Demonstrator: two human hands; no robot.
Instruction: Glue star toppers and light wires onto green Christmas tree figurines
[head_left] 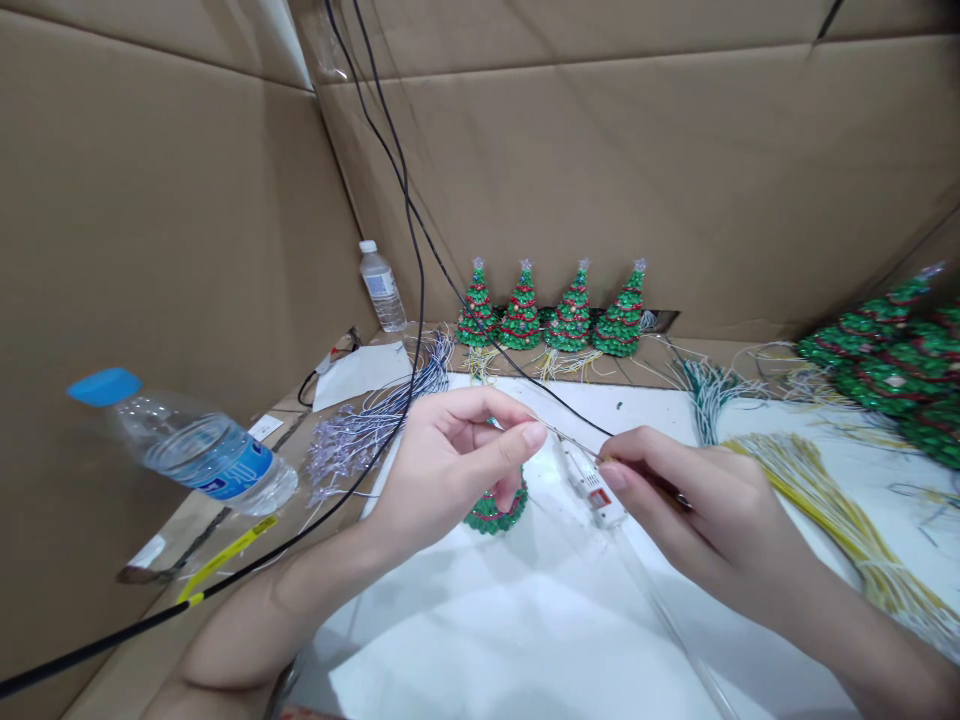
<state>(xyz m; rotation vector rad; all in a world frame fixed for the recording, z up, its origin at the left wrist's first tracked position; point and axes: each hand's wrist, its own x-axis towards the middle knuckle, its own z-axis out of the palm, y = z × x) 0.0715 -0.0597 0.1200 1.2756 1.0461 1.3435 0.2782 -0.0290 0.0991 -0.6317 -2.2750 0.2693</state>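
My left hand (pixel 457 455) pinches one end of a thin wire (pixel 564 436) between thumb and forefinger. The wire runs across to my right hand (pixel 697 500), whose thumb and forefinger are closed on its other end. A small metallic bit shows under the right fingers, too hidden to name. Partly covered by my left hand, a small green Christmas tree (pixel 496 515) with red trim stands on the white table surface (pixel 525 620). Between the hands, lower down, lies a white device (pixel 596 490) with a red patch and a pale cord.
Several decorated trees (pixel 570 310) line the back, with more trees (pixel 892 360) at right. Bundles of purple-tipped wires (pixel 360 430), green wires (pixel 705 395) and yellow-white wires (pixel 840 510) lie around. Two water bottles (pixel 217 460) stand left. A black cable (pixel 409 250) crosses the view before cardboard walls.
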